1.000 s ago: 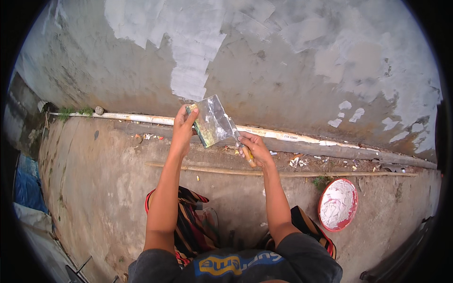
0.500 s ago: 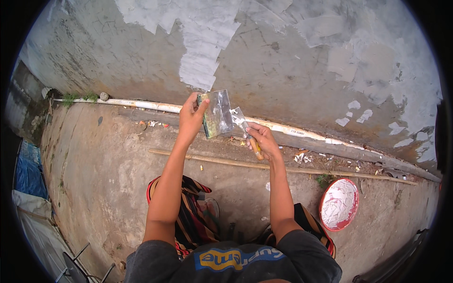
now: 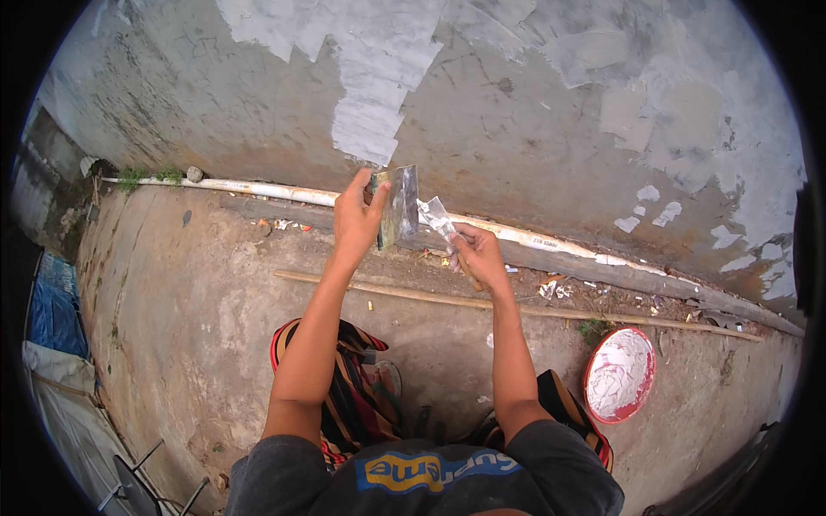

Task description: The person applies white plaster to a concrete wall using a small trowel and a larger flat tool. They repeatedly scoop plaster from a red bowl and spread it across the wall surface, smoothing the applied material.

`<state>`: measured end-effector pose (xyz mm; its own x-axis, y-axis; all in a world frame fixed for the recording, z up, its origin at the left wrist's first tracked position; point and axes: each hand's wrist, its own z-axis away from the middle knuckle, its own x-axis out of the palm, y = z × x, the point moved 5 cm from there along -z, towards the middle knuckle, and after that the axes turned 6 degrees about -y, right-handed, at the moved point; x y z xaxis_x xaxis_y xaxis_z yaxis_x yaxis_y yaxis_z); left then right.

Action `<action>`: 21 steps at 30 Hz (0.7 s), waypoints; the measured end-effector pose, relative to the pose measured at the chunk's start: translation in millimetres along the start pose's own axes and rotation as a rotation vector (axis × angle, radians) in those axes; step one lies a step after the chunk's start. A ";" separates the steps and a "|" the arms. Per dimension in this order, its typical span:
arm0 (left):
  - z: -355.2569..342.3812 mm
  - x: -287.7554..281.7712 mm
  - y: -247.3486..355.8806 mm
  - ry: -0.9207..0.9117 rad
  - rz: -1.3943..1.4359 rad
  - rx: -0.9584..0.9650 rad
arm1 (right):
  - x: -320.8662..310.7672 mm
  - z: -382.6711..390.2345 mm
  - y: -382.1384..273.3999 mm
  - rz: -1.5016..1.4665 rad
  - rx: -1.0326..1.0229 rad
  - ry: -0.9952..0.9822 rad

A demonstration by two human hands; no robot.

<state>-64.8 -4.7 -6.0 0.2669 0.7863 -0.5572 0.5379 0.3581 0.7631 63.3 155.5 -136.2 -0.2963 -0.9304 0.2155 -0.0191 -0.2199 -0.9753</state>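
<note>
Left hand (image 3: 357,219) is gripping a flat plate (image 3: 406,206) by its left side; the right hand's (image 3: 480,256) fingers are grasping a scraper (image 3: 440,222) (white paste (image 3: 430,210) is coating it) just beside the plate's right edge.

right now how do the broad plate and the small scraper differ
The broad plate is larger than the small scraper's blade. The left hand grips the broad plate by its left edge; the right hand holds the small scraper by its lower end. The broad plate is thinly smeared whitish; the small scraper's blade looks more thickly coated. Both are held up.
</note>
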 end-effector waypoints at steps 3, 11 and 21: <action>0.1 1.1 1.5 -0.009 -0.027 0.038 | 2.5 2.2 1.1 -0.004 0.059 -0.065; 0.8 -2.2 1.6 -0.103 0.033 0.029 | 9.2 0.2 15.8 -0.336 0.174 -0.148; -1.1 -19.4 -27.5 0.013 -0.019 -0.073 | -17.9 10.2 -78.6 -0.196 -0.211 0.156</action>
<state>-85.6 -29.2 -15.8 0.2465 0.7852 -0.5680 0.4833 0.4084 0.7744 79.8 186.5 -62.9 -0.4099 -0.8166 0.4064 -0.2830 -0.3097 -0.9077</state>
